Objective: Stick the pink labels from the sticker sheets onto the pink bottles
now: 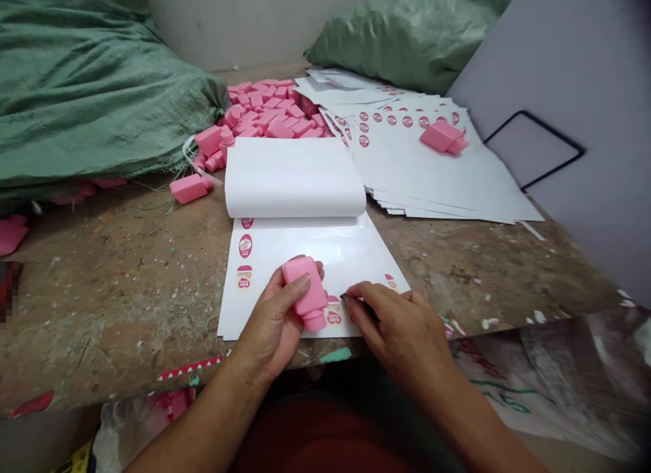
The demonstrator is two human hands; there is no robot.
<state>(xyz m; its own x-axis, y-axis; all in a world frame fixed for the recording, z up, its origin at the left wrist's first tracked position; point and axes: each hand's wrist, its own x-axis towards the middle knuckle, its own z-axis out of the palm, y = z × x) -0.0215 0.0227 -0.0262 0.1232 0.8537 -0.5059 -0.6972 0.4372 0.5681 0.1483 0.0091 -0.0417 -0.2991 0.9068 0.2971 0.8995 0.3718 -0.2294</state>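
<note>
My left hand (282,307) grips a small pink plastic bottle (304,283), tilted with its neck toward me and the thumb across its side. A thin dark tool (367,309) is pinched in my right hand (399,320); its tip touches the sheet beside a printed sticker (332,313), and its exact kind is hidden by the fingers. Under both hands lies a white sticker sheet (274,246) with several red and yellow labels near its edges. A curled white sheet (295,178) folds over its far end.
Many pink bottles (269,110) are heaped at the back, and one loose bottle (188,188) lies at left. Stacked label sheets (437,181) lie at right with a bottle (443,137) on top. Green sacks (102,100) flank the worn wooden table (127,276). A grey panel (574,86) stands right.
</note>
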